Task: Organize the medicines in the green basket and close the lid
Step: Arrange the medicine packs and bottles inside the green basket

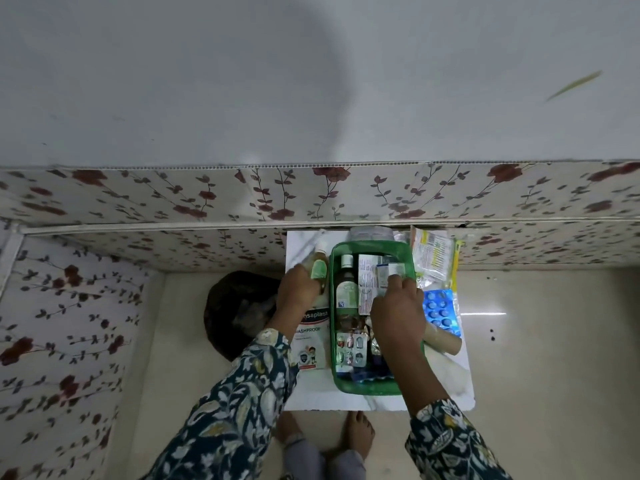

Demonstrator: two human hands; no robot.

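Note:
The green basket (367, 388) stands on a small white table (311, 396). Inside it lie a dark bottle (346, 289), a white printed box (366, 282), small cartons and several blister strips (351, 348). My right hand (398, 310) reaches into the basket and grips a small white carton (394, 270) at its far end. My left hand (299, 289) is left of the basket, closed around a small bottle with a light green label (319, 270). A Hansaplast box (311, 341) lies by my left wrist.
Right of the basket lie a blue blister pack (441, 311), a brown cardboard roll (445, 339) and printed sachets (433, 258). A clear lid (370, 233) rests behind the basket by the floral wall. A dark bin (235, 313) stands on the floor to the left.

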